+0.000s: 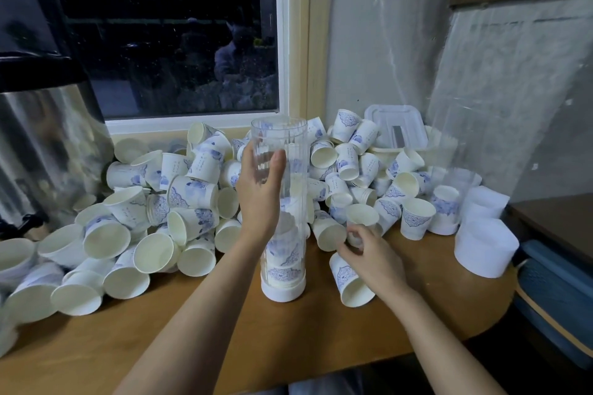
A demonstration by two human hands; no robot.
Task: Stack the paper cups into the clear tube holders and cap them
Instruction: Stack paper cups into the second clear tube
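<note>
The left hand [260,192] grips the upper part of the clear tube [290,138], and the right hand [372,258] pinches a paper cup [362,216] just beside it. The ribbed tube stands upright on the wooden table [288,349] in a white base cap [282,291], blue-patterned cups [284,255] stacked in its lower half.

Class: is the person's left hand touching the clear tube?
Touching. The head view shows the left hand wrapped round the tube, thumb on its front wall; the right hand pinches a cup.
</note>
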